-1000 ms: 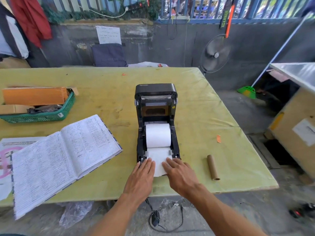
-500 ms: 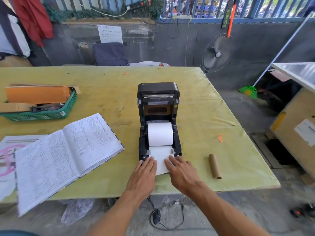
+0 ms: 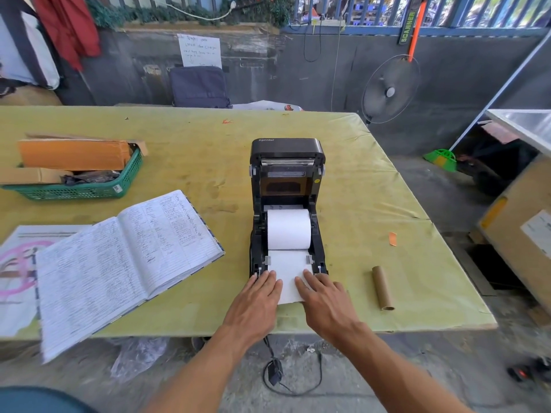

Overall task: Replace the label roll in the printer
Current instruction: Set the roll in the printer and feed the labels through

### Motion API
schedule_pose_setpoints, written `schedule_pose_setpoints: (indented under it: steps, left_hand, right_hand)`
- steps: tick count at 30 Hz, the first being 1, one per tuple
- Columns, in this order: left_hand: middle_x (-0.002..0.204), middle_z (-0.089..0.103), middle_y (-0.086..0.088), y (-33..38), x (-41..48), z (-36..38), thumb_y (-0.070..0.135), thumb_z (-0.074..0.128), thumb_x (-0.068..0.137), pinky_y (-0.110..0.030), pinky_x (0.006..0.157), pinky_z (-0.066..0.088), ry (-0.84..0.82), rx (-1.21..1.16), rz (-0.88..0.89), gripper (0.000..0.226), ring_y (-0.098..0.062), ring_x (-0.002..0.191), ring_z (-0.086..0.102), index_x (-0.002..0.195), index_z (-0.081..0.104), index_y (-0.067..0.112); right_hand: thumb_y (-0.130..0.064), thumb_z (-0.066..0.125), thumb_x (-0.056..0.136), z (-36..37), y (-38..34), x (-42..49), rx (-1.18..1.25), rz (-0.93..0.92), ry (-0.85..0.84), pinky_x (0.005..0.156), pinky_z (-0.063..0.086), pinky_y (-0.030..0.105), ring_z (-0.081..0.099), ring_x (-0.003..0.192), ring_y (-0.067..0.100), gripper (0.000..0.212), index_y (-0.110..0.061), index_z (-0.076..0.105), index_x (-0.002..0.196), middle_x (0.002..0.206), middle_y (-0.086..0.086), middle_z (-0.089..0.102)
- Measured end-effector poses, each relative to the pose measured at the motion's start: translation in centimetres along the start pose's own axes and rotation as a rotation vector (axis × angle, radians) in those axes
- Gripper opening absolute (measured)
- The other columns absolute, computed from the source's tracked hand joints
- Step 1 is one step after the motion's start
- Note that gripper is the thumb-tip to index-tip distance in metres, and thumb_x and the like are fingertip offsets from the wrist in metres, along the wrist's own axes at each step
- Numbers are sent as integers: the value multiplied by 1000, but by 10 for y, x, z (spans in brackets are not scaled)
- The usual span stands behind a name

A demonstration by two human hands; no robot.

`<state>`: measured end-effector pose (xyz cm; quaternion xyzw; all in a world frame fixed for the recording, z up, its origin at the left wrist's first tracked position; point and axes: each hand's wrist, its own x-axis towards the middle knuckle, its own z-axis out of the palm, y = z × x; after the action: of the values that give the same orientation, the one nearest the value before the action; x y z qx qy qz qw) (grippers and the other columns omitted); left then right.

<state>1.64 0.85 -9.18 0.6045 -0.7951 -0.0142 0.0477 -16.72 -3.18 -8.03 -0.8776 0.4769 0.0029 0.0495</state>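
Head view: looking down at a yellow-green table with two bare forearms reaching in from below.
Printer: a black Xprinter label printer stands near the table's front edge, its lid swung up and back.
Label roll: a white label roll sits inside the open bay, between the side walls; its loose paper end runs forward between two grey guides and out over the front lip onto the table.
Left hand: the left hand lies flat, fingers spread and extended, fingertips on the paper's left edge; it grasps nothing.
Right hand: the right hand lies flat in the same way on the paper's right edge; it grasps nothing.
Empty core: a brown cardboard tube lies on the table, right of the printer, apart from it.
Left of printer: an open handwritten ledger, and further back a green basket holding cardboard.
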Motion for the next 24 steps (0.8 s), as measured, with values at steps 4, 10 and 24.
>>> schedule_pose_setpoints:
  steps: [4, 10, 24]
  left_hand:
    - [160, 12, -15, -2, -6, 2, 19, 25, 99, -37, 120, 0, -7, 4, 24, 53, -24, 148, 7, 151, 19, 10]
    - [160, 11, -14, -4, -9, 3, 29, 28, 96, -45, 120, 3, -72, 31, 23, 57, -24, 148, 5, 151, 21, 16]
    - [60, 54, 5, -14, 20, -29, 32, 38, 96, -24, 53, 37, 102, -443, -193, 45, -8, 43, 41, 58, 52, 12]
  right_hand:
    - [-15, 40, 95, 1, -3, -8, -12, -11, -41, 101, 40, 47, 32, 140, 36, 56, -14, 29, 150, 161, 15, 24]
    - [-30, 40, 95, -10, -2, -12, -5, 0, -152, 111, 32, 48, 19, 147, 33, 63, -19, 20, 154, 165, 16, 10]
    - [-13, 37, 96, -24, 18, 18, 308, 118, 29, 65, 48, 40, 62, 78, 29, 28, -11, 65, 94, 91, 7, 72]
